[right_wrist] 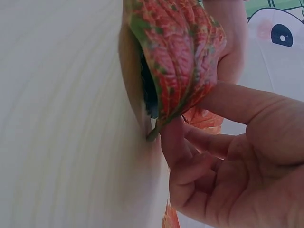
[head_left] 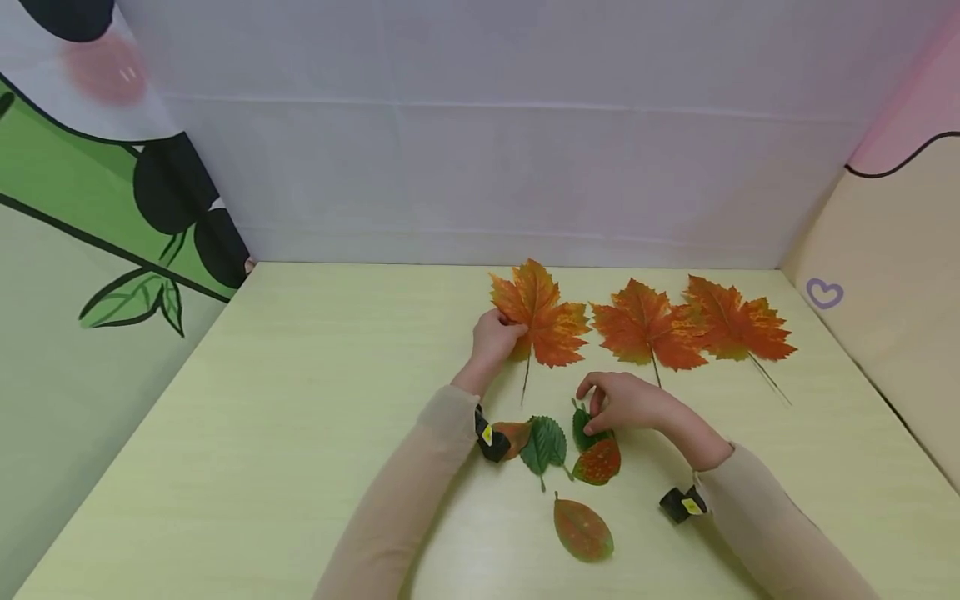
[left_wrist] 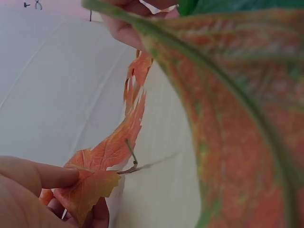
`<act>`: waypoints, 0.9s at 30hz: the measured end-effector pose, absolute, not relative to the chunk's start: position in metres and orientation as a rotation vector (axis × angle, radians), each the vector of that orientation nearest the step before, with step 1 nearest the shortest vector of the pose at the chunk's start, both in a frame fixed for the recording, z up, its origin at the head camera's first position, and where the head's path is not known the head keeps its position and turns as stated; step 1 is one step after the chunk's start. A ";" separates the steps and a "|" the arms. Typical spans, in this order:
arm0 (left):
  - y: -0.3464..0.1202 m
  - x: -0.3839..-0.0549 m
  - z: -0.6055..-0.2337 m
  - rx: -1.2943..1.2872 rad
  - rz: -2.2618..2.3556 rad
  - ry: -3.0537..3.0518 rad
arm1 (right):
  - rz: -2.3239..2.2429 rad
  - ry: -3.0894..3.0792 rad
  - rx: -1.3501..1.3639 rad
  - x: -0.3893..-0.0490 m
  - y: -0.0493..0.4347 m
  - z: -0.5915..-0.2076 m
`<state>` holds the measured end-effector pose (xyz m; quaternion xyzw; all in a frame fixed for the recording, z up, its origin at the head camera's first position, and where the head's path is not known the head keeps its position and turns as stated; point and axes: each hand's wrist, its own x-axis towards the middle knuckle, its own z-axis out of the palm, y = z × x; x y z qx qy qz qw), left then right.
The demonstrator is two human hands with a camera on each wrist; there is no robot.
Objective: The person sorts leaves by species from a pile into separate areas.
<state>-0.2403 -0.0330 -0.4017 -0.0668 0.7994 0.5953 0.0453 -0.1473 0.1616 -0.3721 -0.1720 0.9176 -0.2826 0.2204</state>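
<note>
Three along the far edge of the tabletop [head_left: 247, 433]: we see the left maple leaf [head_left: 540, 308] a little right of that edge's middle, the middle maple leaf [head_left: 645, 323] just beside it, and the right maple leaf [head_left: 738, 323] toward the far right corner.
Left hand [head_left: 495, 340]: pinching the left maple leaf by its left side, thumb on the upper face, fingers beneath, as we see in the left wrist view.
Right hand [head_left: 628, 400]: bent over the small green leaf [head_left: 579, 423], thumb at the blade; we cannot tell whether it pinches, since the red leaf [head_left: 598, 463] screens the fingertips in the right wrist view.
Scattered nearer us: the toothed green leaf [head_left: 542, 446], the orange leaf [head_left: 516, 435] partly behind the left wrist camera [head_left: 492, 443], and the brown leaf [head_left: 583, 531], farthest from the far edge.
Step in hand: we judge it to be settling how the left maple leaf lies.
Maple blade: we should pinch lightly and lower it flat, lest its pointed tips catch on the middle maple leaf.
Left wrist: best raised, we think, so that its camera does not drag the orange leaf.
Small stem: probably our safest hold on the small green leaf, leaving the red leaf undisturbed.
</note>
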 end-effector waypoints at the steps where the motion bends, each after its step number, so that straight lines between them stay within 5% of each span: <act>1: -0.032 -0.240 -0.402 -0.201 1.802 2.456 | -0.784 2.538 -0.478 -0.147 0.162 -0.372; 16: -0.042 -0.236 -0.398 -0.080 1.160 2.887 | -0.793 2.540 -0.471 -0.146 0.161 -0.375; 27: -0.048 -0.237 -0.394 -0.116 1.094 2.864 | -0.809 2.540 -0.451 -0.146 0.161 -0.376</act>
